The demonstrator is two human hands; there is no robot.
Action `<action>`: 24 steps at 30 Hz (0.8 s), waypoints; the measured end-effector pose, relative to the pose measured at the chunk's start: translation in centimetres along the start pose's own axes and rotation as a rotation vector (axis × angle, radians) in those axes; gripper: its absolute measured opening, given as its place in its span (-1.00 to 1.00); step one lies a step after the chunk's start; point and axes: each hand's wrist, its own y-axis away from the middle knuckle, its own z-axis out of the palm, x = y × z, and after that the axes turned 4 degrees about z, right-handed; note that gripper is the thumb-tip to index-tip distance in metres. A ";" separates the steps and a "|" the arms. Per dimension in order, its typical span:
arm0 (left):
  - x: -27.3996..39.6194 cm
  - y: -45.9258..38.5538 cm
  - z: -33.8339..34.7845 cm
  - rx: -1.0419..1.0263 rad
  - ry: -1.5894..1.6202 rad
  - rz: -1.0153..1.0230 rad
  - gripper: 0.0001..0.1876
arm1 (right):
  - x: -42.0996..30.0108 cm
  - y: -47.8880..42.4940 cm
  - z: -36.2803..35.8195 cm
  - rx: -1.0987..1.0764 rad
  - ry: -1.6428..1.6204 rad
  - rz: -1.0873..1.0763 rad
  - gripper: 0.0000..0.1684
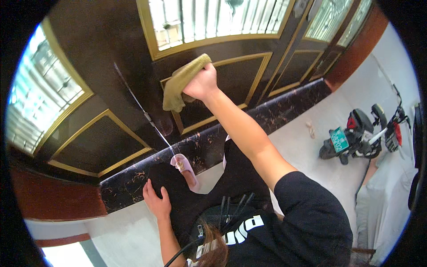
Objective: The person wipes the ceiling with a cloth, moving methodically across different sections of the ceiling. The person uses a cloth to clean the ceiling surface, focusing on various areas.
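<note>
My right hand [202, 83] grips a folded olive-green cloth [181, 81] in front of a dark door panel [233, 78] with gold moulding, below a barred glass pane [217, 20]. Part of the cloth hangs down to the left; whether it touches the door cannot be told. My left hand [157, 200] is low beside my dark-clothed knee, with its fingers apart and nothing in it. Between the two door leaves runs a thin metal edge with a small fitting [147, 116].
A black marble sill [123, 183] runs under the doors. On it, below me, is a pink slipper [185, 172] on a foot. A parked scooter [357, 137] stands on the pale floor at right, near a grey-white cover [377, 207]. A small light item [310, 129] lies on the floor.
</note>
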 end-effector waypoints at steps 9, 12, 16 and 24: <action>0.0 0.3 0.8 0.037 -0.009 0.006 -0.41 | 0.4 4.1 14.3 -0.066 0.307 0.091 -0.33; 0.7 0.7 0.6 0.032 -0.024 -0.015 -0.42 | 0.6 4.8 16.9 -0.124 0.384 0.071 -0.32; 0.1 1.1 -0.1 0.030 -0.057 -0.045 -0.41 | 2.1 5.6 20.0 -0.068 0.417 -0.038 -0.37; -2.0 2.2 -2.2 0.075 -0.094 -0.109 -0.41 | 5.0 4.7 16.1 0.188 0.496 -0.178 -0.40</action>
